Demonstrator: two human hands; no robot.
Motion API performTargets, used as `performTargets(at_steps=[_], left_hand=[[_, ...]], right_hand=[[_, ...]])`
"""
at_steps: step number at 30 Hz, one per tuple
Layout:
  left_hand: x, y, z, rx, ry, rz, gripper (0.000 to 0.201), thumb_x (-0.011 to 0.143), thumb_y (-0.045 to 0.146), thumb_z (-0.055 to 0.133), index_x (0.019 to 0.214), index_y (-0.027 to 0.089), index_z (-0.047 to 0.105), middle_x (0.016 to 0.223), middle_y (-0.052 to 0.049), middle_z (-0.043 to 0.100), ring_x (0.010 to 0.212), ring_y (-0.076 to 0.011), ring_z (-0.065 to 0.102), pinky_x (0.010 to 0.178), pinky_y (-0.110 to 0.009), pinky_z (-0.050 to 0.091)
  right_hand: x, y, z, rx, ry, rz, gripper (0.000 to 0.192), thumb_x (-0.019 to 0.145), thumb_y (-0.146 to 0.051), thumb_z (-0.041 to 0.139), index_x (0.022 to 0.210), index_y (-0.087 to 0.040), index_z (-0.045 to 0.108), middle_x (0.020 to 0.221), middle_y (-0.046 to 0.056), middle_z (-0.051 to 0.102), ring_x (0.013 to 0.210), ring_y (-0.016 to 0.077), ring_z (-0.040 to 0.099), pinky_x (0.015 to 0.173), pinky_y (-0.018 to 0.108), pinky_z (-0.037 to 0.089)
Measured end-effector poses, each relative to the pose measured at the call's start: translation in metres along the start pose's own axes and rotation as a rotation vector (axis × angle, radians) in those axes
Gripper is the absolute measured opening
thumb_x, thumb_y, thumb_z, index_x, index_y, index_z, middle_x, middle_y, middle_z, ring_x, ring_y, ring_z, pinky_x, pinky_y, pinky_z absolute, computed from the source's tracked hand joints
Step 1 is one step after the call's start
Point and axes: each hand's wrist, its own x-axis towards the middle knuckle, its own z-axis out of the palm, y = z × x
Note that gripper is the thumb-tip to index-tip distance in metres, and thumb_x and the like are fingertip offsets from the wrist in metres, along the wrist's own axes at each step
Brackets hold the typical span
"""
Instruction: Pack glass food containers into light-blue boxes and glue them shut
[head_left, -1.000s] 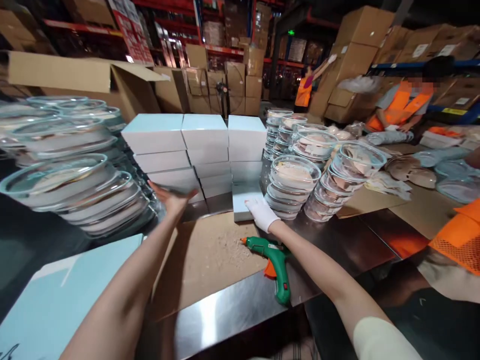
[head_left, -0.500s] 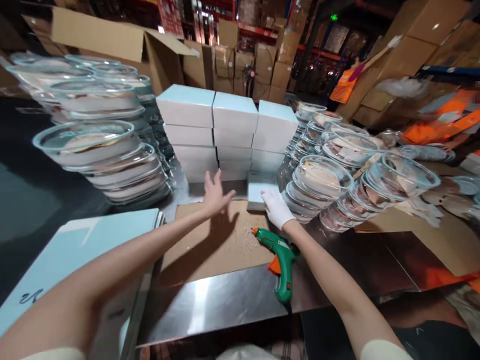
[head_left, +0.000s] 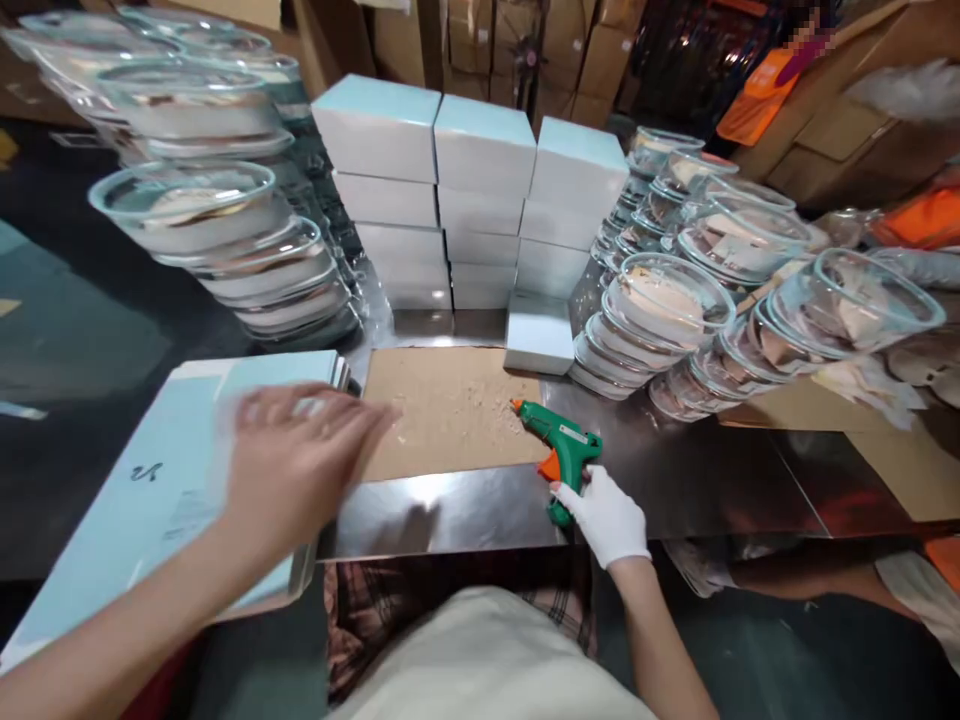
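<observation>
Glue gun (head_left: 562,455) reached for, flat sheets touched.

The handle end is touched by the gloved right hand (head_left: 606,517), fingers not yet closed; nozzle points away over the cardboard (head_left: 442,420). The bare left hand (head_left: 296,465), blurred, is spread open on the pale blue sheets (head_left: 157,490). The handle should be wrapped fully before lifting.

White glove (head_left: 604,517), cream sleeves, plaid trousers

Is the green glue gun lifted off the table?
No, the green glue gun lies on the metal table, with the gloved right hand at its handle.
</observation>
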Motion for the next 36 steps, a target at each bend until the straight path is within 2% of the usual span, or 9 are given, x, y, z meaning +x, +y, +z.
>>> performTargets(at_steps=[2,5,9,11,13,16,20,26,36], left_hand=[[0.002,0.031,0.054,0.095,-0.107,0.013,0.041,0.101,0.054,0.054,0.127,0.031,0.075,0.124,-0.009,0.078,0.124,-0.0346,0.066,0.115,-0.060,0.045],[-0.007,0.069,0.133,0.241,-0.194,-0.057,0.071,0.097,0.065,0.058,0.151,0.021,0.057,0.157,-0.022,0.056,0.147,-0.0439,0.049,0.119,-0.072,0.034],[-0.029,0.076,0.187,0.212,-0.117,-0.110,0.080,0.098,0.069,0.051,0.161,0.020,0.045,0.168,-0.019,0.042,0.156,-0.0418,0.039,0.122,-0.071,0.032],[-0.038,0.073,0.194,0.202,-0.049,-0.113,0.075,0.100,0.067,0.049,0.159,0.021,0.047,0.169,-0.018,0.041,0.156,-0.0406,0.039,0.124,-0.070,0.031],[-0.045,0.072,0.195,0.191,-0.011,-0.094,0.073,0.100,0.066,0.049,0.158,0.021,0.049,0.169,-0.017,0.040,0.156,-0.0408,0.039,0.124,-0.070,0.031],[-0.050,0.074,0.194,0.183,0.012,-0.066,0.074,0.100,0.066,0.051,0.158,0.020,0.049,0.168,-0.019,0.041,0.156,-0.0433,0.039,0.122,-0.073,0.031],[-0.053,0.076,0.195,0.188,0.036,-0.051,0.072,0.100,0.064,0.051,0.157,0.020,0.050,0.167,-0.020,0.042,0.156,-0.0439,0.038,0.122,-0.073,0.031],[-0.061,0.076,0.202,0.202,0.086,-0.038,0.068,0.102,0.060,0.049,0.157,0.019,0.052,0.166,-0.018,0.044,0.154,-0.0429,0.042,0.123,-0.072,0.031],[-0.086,0.075,0.195,0.244,0.090,0.029,0.065,0.103,0.055,0.050,0.158,0.020,0.049,0.167,-0.016,0.042,0.154,-0.0410,0.042,0.125,-0.070,0.029]], right_hand=[[0.006,-0.003,0.011,0.033,-0.024,-0.005,0.053,0.094,-0.065,0.059,0.125,-0.022,0.061,0.121,0.014,0.077,0.111,0.0350,0.075,0.082,0.036,0.049],[0.014,0.000,0.018,0.069,-0.019,-0.018,0.048,0.095,-0.058,0.059,0.124,-0.019,0.060,0.116,0.016,0.078,0.111,0.0350,0.075,0.082,0.035,0.048],[0.009,0.022,0.019,0.090,-0.005,-0.068,0.044,0.095,-0.054,0.061,0.119,-0.018,0.063,0.110,0.015,0.079,0.104,0.0320,0.076,0.077,0.032,0.046],[0.008,0.028,0.010,0.052,0.051,-0.073,0.045,0.097,-0.060,0.058,0.113,-0.019,0.067,0.104,0.013,0.080,0.098,0.0311,0.076,0.075,0.032,0.046],[0.016,0.018,-0.009,0.024,0.231,-0.130,0.046,0.102,-0.060,0.051,0.115,-0.021,0.070,0.108,0.012,0.079,0.098,0.0297,0.075,0.076,0.032,0.047],[0.050,-0.024,-0.040,-0.090,0.544,-0.453,0.041,0.107,-0.040,0.047,0.138,-0.019,0.064,0.131,0.015,0.072,0.116,0.0289,0.067,0.092,0.035,0.048],[0.111,-0.083,-0.058,-0.410,0.501,-0.830,0.062,0.098,-0.027,0.065,0.156,-0.011,0.050,0.154,0.021,0.055,0.140,0.0348,0.049,0.112,0.043,0.039],[0.155,-0.091,-0.041,-0.460,0.494,-0.788,0.040,0.107,-0.014,0.039,0.137,-0.006,0.064,0.132,0.021,0.068,0.120,0.0279,0.059,0.106,0.037,0.044],[0.153,-0.103,-0.026,-0.444,0.524,-0.590,0.034,0.109,-0.015,0.038,0.126,-0.010,0.068,0.120,0.019,0.071,0.112,0.0265,0.065,0.098,0.040,0.053]])
